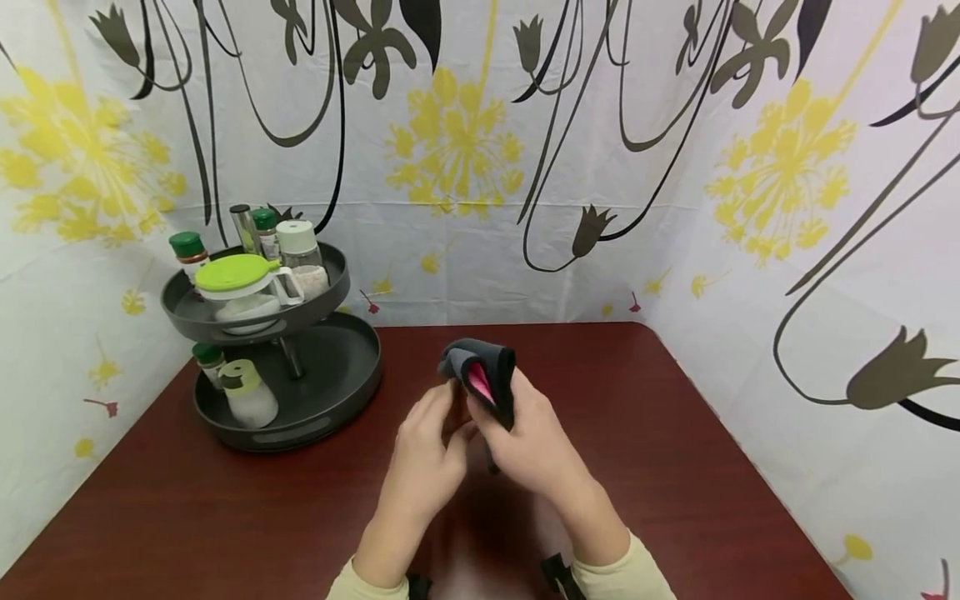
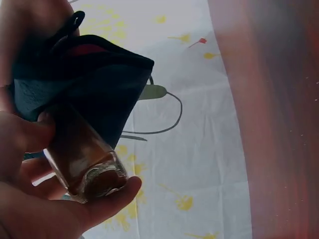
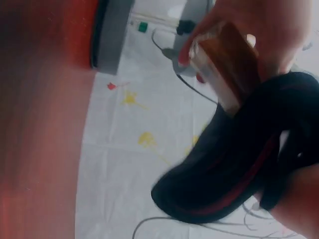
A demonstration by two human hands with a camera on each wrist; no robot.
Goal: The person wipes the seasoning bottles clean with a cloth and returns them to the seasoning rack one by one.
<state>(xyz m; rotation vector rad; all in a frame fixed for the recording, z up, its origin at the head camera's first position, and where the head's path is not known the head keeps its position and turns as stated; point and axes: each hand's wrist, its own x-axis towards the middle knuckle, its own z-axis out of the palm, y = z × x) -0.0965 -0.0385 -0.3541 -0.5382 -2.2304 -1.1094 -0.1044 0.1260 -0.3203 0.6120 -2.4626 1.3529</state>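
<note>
My left hand (image 1: 427, 458) grips a small clear glass jar (image 2: 82, 149) with brown contents, its fingers and thumb around the sides and base. In the left wrist view the jar is tilted, with its thick glass base toward the thumb. A folded dark grey cloth (image 1: 495, 362) with a black edge, a hanging loop and a pink inner side is held by my right hand (image 1: 536, 437). The cloth (image 3: 224, 159) lies over the other end of the jar and hides it. Both hands are close together above the table.
A two-tier dark grey turntable (image 1: 322, 408) stands at the back left of the red-brown table (image 1: 637, 467). On its tiers are several spice jars, a lime-lidded container (image 1: 240, 287) and a white-filled dispenser (image 1: 251, 396). Patterned curtains (image 1: 450, 275) hang close behind and beside the table.
</note>
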